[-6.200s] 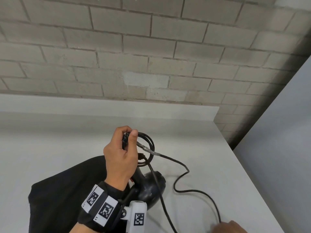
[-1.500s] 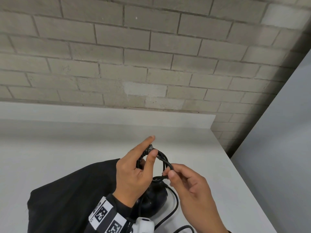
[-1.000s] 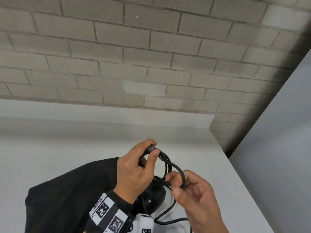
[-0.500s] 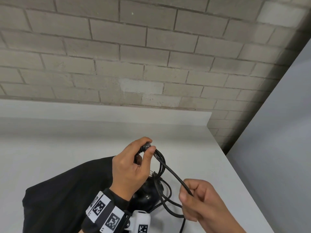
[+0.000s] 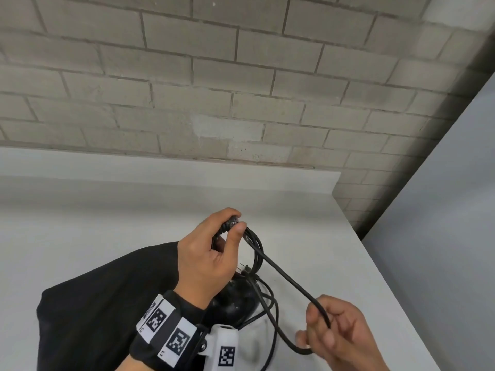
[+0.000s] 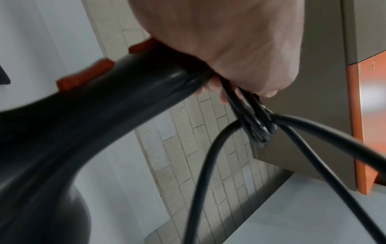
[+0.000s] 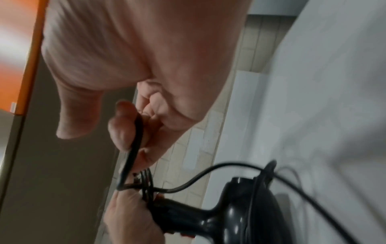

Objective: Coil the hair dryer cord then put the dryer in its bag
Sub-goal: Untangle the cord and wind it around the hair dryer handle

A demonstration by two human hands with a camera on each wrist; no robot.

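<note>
The left hand (image 5: 206,258) grips the handle end of the black hair dryer (image 5: 235,301), its fingers (image 5: 227,218) and thumb curled round the handle together with several gathered loops of the black cord (image 5: 289,279). The left wrist view shows the same hold from below: the dryer (image 6: 83,115) with orange-red switches along its handle, and the cord (image 6: 250,115) strands bunched under the left hand (image 6: 240,41). The dryer stands with its round body down on the white worktop (image 5: 107,223), handle pointing up into the palm. Just beside it to the left, partly behind the left forearm, lies the black cloth bag (image 5: 93,303), flat on the worktop; the dryer is outside it. From the left hand's thumb one length of cord runs straight down to the right hand (image 5: 340,338), which is held lower and nearer the viewer, well apart from the left. The right hand's fingers (image 5: 318,317) are curled round that strand, which bends under the hand and loops back toward the dryer. In the right wrist view the cord (image 7: 135,137) passes between the curled fingers of the right hand (image 7: 146,66), with the dryer (image 7: 240,214) below. More slack loops rest on the worktop by the dryer's body. A pale brick wall (image 5: 241,76) stands behind the worktop.
</note>
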